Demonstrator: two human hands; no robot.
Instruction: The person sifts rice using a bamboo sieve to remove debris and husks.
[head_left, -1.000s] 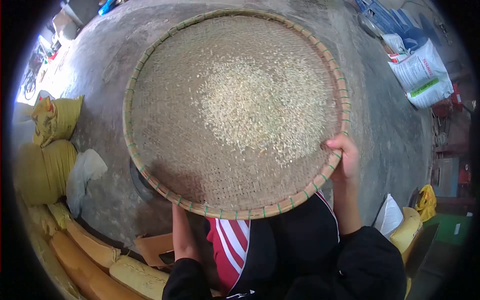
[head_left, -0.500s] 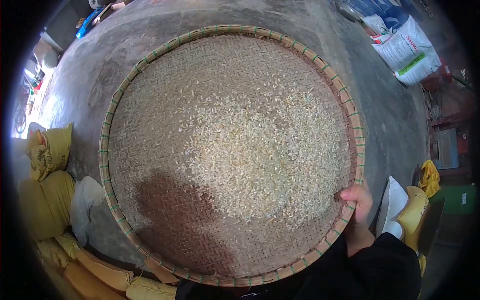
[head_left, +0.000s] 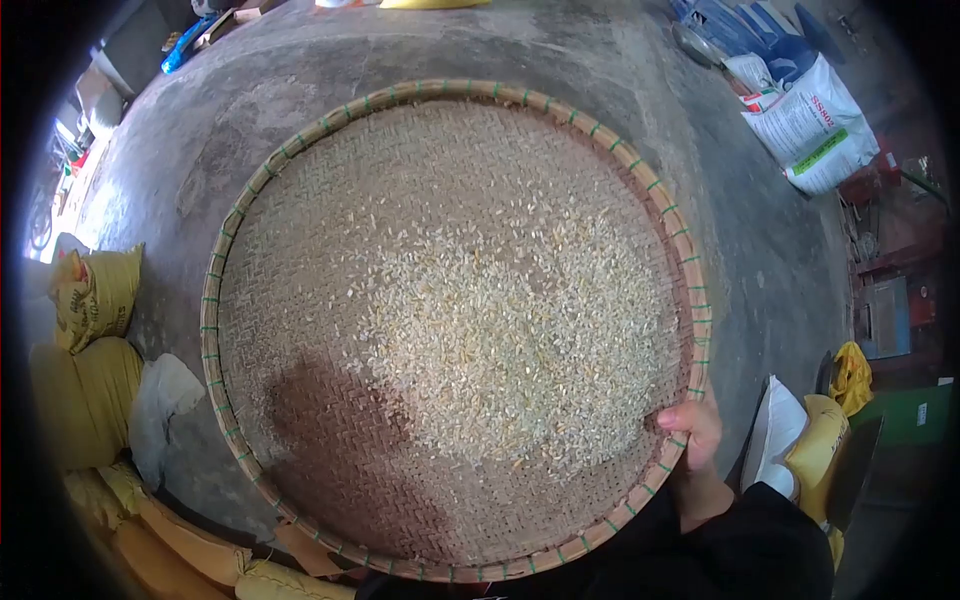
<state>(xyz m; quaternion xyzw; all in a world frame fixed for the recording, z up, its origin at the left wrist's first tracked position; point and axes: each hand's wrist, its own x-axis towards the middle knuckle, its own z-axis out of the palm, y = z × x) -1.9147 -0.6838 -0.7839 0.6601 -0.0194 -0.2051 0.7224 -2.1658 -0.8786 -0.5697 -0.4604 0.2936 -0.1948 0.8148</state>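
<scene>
A wide round woven bamboo winnowing tray (head_left: pixel 310 230) fills the middle of the view, its rim bound with green ties. Pale husked grains, which look like rice (head_left: pixel 500 350), lie spread over its centre and right side, thinning out toward the far edge. At the lower right, my right hand (head_left: pixel 695 435) is closed on the rim, thumb over the edge and the other fingers hidden beneath. My left hand does not show. A dark shadow falls across the lower left of the weave.
Yellow sacks (head_left: pixel 105 385) and a pale plastic bag (head_left: pixel 155 410) are at the left. White and yellow sacks (head_left: pixel 815 440) stand at the right. A printed white sack (head_left: pixel 815 130) lies at the upper right on the concrete floor (head_left: pixel 560 50).
The tray sits slightly lower in view, and its right rim and my right hand have shifted left and down. A yellow item now shows at the top edge. The grains have spread a little.
</scene>
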